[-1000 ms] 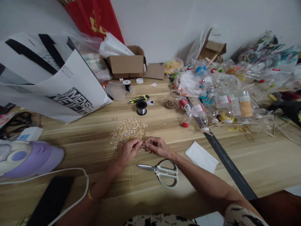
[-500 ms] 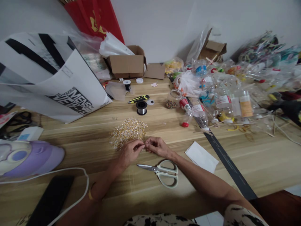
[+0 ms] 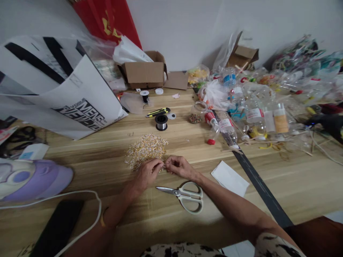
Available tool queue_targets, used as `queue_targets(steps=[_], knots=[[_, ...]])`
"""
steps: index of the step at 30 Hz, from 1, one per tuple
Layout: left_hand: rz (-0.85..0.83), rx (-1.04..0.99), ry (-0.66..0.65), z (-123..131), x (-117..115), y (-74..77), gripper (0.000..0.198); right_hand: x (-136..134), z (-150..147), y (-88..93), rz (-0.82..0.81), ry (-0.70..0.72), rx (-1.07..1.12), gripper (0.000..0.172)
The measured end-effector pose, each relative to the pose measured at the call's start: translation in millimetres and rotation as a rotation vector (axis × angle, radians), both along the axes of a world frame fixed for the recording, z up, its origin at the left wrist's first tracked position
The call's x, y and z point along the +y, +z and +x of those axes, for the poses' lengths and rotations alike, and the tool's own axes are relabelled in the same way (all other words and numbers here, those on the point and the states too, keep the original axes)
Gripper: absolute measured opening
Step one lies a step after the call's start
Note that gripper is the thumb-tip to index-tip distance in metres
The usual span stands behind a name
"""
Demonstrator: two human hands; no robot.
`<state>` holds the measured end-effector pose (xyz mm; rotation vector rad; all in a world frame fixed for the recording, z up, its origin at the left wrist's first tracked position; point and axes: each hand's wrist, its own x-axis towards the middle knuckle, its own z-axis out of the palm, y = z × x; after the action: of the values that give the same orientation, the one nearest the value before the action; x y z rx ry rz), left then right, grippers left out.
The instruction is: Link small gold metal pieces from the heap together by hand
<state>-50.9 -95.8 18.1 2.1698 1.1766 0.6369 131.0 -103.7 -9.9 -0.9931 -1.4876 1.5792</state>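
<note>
A pile of small gold and clear beads [image 3: 146,150] lies on the wooden table. At its near right edge, my left hand [image 3: 148,172] is closed, thumb and forefinger pinched together. Almost touching it, my right hand [image 3: 180,167] also pinches. Whatever the fingertips hold is too small to make out. Just below my hands rest scissors [image 3: 178,192] with pale handles, their blades pointing left. Beyond the beads stand a spool of silvery wire [image 3: 161,123] and a yellow and black utility knife [image 3: 158,112].
A jar of coloured beads [image 3: 195,116] stands near a heap of plastic bottles [image 3: 253,114] at the right. Folded white paper [image 3: 229,178] lies beside my right forearm. Left are a large white bag [image 3: 80,103], a purple appliance [image 3: 45,180] with its cord, and a black phone-like slab [image 3: 57,228].
My left hand's fingertips have shifted very slightly left, away from the right ones. Everything else stays in place.
</note>
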Motion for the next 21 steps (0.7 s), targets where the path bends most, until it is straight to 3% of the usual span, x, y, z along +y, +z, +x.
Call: queue_targets(steps=[21], knots=[[-0.498, -0.435, 0.102, 2.6, 5.5, -7.2, 0.011, 0.4, -0.4, 6.1, -0.037, 0.007, 0.051, 0.036]])
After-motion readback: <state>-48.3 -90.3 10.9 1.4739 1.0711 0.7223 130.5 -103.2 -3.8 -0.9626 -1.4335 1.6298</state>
